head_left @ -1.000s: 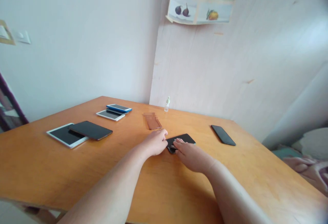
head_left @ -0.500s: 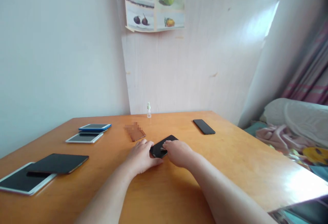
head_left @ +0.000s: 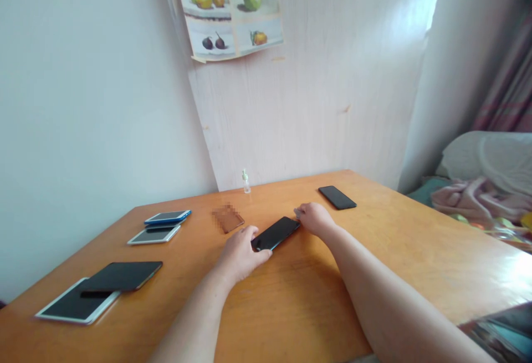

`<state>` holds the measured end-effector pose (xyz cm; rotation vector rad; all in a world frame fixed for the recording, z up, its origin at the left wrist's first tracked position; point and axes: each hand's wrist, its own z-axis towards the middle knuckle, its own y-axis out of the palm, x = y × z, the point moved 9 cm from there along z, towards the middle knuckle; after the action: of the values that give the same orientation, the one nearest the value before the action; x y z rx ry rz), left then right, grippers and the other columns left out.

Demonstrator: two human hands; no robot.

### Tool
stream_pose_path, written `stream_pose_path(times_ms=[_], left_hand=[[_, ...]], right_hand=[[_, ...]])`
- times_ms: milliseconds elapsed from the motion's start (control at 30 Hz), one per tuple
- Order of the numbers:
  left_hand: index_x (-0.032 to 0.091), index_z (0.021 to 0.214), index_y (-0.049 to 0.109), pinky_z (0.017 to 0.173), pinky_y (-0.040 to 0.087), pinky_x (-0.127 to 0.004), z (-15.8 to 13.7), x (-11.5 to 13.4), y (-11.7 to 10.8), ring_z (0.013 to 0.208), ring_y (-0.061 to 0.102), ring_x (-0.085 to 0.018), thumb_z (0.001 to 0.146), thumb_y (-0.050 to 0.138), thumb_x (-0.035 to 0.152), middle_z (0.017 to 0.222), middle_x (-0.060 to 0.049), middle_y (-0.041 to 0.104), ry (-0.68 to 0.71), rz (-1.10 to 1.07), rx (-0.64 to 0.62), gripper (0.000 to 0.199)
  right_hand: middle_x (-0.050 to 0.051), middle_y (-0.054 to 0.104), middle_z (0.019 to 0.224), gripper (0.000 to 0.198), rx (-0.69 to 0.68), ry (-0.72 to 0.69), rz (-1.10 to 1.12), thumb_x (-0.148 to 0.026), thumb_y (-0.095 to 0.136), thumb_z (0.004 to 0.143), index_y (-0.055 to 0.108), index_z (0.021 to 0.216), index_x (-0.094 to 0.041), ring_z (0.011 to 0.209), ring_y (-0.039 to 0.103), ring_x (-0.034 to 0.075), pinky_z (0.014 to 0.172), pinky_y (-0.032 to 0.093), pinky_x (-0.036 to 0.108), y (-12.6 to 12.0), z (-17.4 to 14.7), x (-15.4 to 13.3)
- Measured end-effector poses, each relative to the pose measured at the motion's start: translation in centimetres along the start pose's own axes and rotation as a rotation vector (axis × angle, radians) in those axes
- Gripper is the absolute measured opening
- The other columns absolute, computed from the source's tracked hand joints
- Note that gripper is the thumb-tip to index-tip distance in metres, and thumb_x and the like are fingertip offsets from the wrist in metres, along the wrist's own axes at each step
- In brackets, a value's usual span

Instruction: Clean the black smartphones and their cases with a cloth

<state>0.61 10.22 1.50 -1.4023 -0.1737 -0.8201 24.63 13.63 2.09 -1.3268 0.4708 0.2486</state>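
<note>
A black smartphone (head_left: 276, 233) lies face up and slanted on the wooden table (head_left: 291, 307). My left hand (head_left: 243, 255) grips its near left end, thumb on the near side and fingers on the far side. Just past the phone's far right end, my right hand (head_left: 315, 219) is closed, its fingertips pinching a small greyish-white piece (head_left: 297, 213), too small to name. A brown, partly blurred phone case (head_left: 231, 220) rests beyond my left hand.
On the left, a black tablet (head_left: 124, 275) overlaps a white tablet (head_left: 70, 303). Behind them, a blue-edged device (head_left: 166, 217) partly covers a white one (head_left: 153, 235). A small clear pump bottle (head_left: 246, 183) stands near the wall; another black phone (head_left: 337, 197) lies at back right.
My right hand has slid from over the phone's screen to beyond its far right end, uncovering the screen. My left hand keeps its hold. The camera view has tilted and shifted.
</note>
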Motion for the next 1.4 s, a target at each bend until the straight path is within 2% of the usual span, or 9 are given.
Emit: stream_pose_path(times_ms=[133,267,467,700,833,1000,1167,1267,1400], left_hand=[[0.02,0.107,0.06,0.078,0.048,-0.03,0.1,-0.6,-0.5,0.096,0.065,-0.023,0.077,0.064,0.051,0.105,-0.009,0.069,-0.043,-0.073,0.036,0.043],[0.02,0.092,0.062,0.071,0.045,-0.026,0.2,0.2,-0.9,0.08,0.064,-0.018,0.085,0.054,0.05,0.087,-0.003,0.07,0.013,-0.072,0.025,0.031],[0.022,0.077,0.056,0.062,0.037,-0.025,0.2,1.2,-1.8,0.07,0.059,-0.016,0.097,0.031,0.047,0.073,-0.001,0.064,0.087,0.073,0.074,0.04],[0.023,0.077,0.052,0.062,0.039,-0.025,0.4,1.0,-1.3,0.07,0.063,-0.018,0.097,0.029,0.046,0.071,-0.002,0.064,0.063,0.067,0.063,0.038],[0.022,0.079,0.054,0.064,0.041,-0.026,0.3,1.5,-1.1,0.068,0.062,-0.018,0.097,0.029,0.047,0.069,-0.002,0.064,0.082,0.032,0.053,0.039],[0.022,0.083,0.056,0.065,0.042,-0.026,0.3,1.4,-1.1,0.068,0.064,-0.018,0.097,0.031,0.044,0.069,-0.002,0.066,0.067,-0.01,0.06,0.036],[0.021,0.092,0.059,0.066,0.042,-0.024,0.4,1.0,-0.8,0.073,0.064,-0.016,0.093,0.043,0.035,0.079,-0.002,0.068,0.073,0.003,0.041,0.021],[0.02,0.084,0.059,0.065,0.04,-0.024,0.3,1.5,-1.1,0.075,0.061,-0.017,0.092,0.044,0.036,0.08,-0.002,0.066,0.122,0.052,0.064,0.023],[0.02,0.074,0.056,0.066,0.039,-0.025,0.3,1.9,-1.4,0.078,0.059,-0.019,0.092,0.045,0.037,0.078,-0.003,0.063,0.153,0.109,0.085,0.027]], right_hand=[[0.008,0.071,0.075,0.021,0.099,0.021,0.162,-0.023,0.051,0.081,0.071,0.077,-0.017,0.074,0.062,0.019,0.062,0.039,0.026,-0.9,0.3,0.4],[0.004,0.072,0.08,0.027,0.189,0.007,0.351,-0.024,0.044,0.085,0.07,0.092,-0.018,0.076,0.063,0.016,0.064,0.041,0.023,-1.7,0.0,-0.4],[0.003,0.071,0.071,0.024,0.168,-0.044,0.581,-0.032,0.048,0.086,0.068,0.087,-0.018,0.067,0.064,0.014,0.063,0.045,0.022,-1.1,-0.8,-2.0],[0.007,0.072,0.081,0.03,0.243,0.044,0.756,-0.037,0.047,0.088,0.062,0.103,-0.016,0.066,0.066,0.014,0.06,0.049,0.024,-0.6,-0.1,-0.7],[0.007,0.07,0.087,0.03,0.282,-0.045,0.665,-0.038,0.05,0.087,0.068,0.097,-0.016,0.08,0.065,0.017,0.073,0.049,0.027,-1.6,-0.5,-1.9],[0.008,0.066,0.099,0.024,0.173,-0.256,0.384,-0.018,0.055,0.082,0.074,0.096,-0.018,0.094,0.06,0.017,0.086,0.043,0.025,-1.7,-1.5,-4.9],[0.007,0.064,0.095,0.026,0.19,-0.164,0.258,-0.024,0.05,0.089,0.074,0.097,-0.02,0.091,0.059,0.017,0.082,0.041,0.024,-1.8,-1.1,-3.7],[0.006,0.064,0.085,0.025,0.186,-0.12,0.222,-0.028,0.05,0.09,0.074,0.092,-0.02,0.084,0.058,0.018,0.074,0.04,0.025,-2.0,-0.7,-3.1],[0.005,0.065,0.08,0.028,0.162,-0.183,0.228,-0.028,0.048,0.092,0.072,0.083,-0.019,0.083,0.058,0.017,0.072,0.038,0.024,-1.4,-1.9,-5.2]])
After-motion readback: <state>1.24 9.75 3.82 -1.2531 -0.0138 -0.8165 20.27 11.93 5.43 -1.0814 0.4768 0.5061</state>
